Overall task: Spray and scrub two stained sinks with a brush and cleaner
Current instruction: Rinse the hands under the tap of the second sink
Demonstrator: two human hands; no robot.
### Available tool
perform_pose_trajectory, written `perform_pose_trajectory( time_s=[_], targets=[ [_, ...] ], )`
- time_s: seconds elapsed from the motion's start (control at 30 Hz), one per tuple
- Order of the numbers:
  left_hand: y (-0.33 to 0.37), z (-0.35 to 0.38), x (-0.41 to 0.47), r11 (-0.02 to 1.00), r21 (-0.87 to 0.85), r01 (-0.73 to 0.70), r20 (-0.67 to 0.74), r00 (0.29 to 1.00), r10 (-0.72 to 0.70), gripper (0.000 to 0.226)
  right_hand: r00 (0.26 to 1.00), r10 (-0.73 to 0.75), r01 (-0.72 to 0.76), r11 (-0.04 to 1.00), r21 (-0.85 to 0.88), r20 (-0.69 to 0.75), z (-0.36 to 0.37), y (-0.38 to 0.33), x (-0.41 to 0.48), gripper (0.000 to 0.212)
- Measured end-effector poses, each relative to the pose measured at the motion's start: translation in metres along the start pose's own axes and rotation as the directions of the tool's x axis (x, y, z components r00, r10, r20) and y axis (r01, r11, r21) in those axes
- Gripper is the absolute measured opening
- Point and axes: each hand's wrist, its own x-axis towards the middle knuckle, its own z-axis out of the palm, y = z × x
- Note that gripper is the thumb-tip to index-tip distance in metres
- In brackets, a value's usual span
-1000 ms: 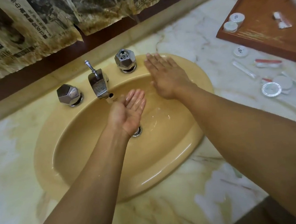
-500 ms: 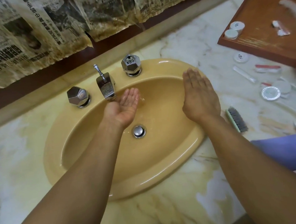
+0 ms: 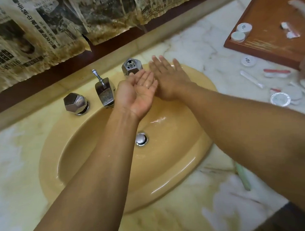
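Both grips empty: left hand [image 3: 138, 94] cupped palm-up, right hand [image 3: 171, 78] flat, perhaps touching sink [image 3: 169, 176].

An oval yellow ceramic sink [image 3: 91, 172] is set in the veined marble counter [image 3: 15, 186], with a round metal drain plug [image 3: 141, 139] at its bottom and a chrome spout [image 3: 104, 93] at its back rim between two faceted chrome knobs [image 3: 75, 103], left and right. Both bare hands, the left hand [image 3: 138, 93] and the right hand [image 3: 169, 78], hover side by side over the basin, just right of the spout. A rectangular brown wooden tray [image 3: 268, 42] lies on the counter far right, small round white lidded pots [image 3: 241, 32] in it, and stained newspaper sheets [image 3: 36, 33] hang on the wall behind
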Motion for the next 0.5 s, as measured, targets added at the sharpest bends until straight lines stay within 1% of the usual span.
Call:
perform_pose_trajectory(
  time_s=[0.07, 0.13, 0.17, 0.23, 0.3, 0.33, 0.4, 0.5],
  targets=[
    [-0.005, -0.012, -0.010, 0.999, 0.028, -0.020, -0.004, 1.000, 0.020, 0.047, 0.995, -0.098, 0.098, 0.995, -0.023, 0.018, -0.007, -0.004, 0.014, 0.090],
    [-0.010, -0.028, -0.020, 0.998, 0.051, -0.028, -0.025, 0.999, 0.029, 0.046, 0.992, -0.124, 0.124, 0.991, -0.058, 0.014, -0.007, -0.004, 0.014, 0.089],
    [-0.012, -0.037, -0.024, 0.998, 0.053, -0.027, -0.040, 0.999, 0.029, 0.045, 0.995, -0.102, 0.102, 0.993, -0.063, 0.007, -0.005, -0.003, 0.008, 0.089],
    [-0.012, -0.058, -0.027, 0.999, 0.032, -0.031, -0.087, 0.996, 0.034, 0.044, 1.000, 0.006, -0.006, 1.000, -0.020, -0.011, 0.002, 0.002, -0.011, 0.086],
    [-0.004, -0.076, -0.026, 0.999, -0.017, -0.046, -0.149, 0.988, 0.043, 0.042, 0.989, 0.141, -0.138, 0.987, 0.078, -0.035, 0.013, 0.010, -0.042, 0.080],
    [0.001, -0.082, -0.026, 0.998, -0.040, -0.050, -0.173, 0.984, 0.043, 0.040, 0.981, 0.187, -0.179, 0.975, 0.129, -0.050, 0.019, 0.015, -0.060, 0.078],
    [0.010, -0.087, -0.025, 0.996, -0.078, -0.042, -0.203, 0.979, 0.025, 0.040, 0.971, 0.225, -0.210, 0.963, 0.172, -0.077, 0.026, 0.020, -0.091, 0.077],
    [0.014, -0.080, -0.022, 0.992, -0.126, -0.014, -0.201, 0.980, -0.011, 0.046, 0.970, 0.217, -0.202, 0.970, 0.132, -0.107, 0.032, 0.020, -0.109, 0.076]
  ],
)
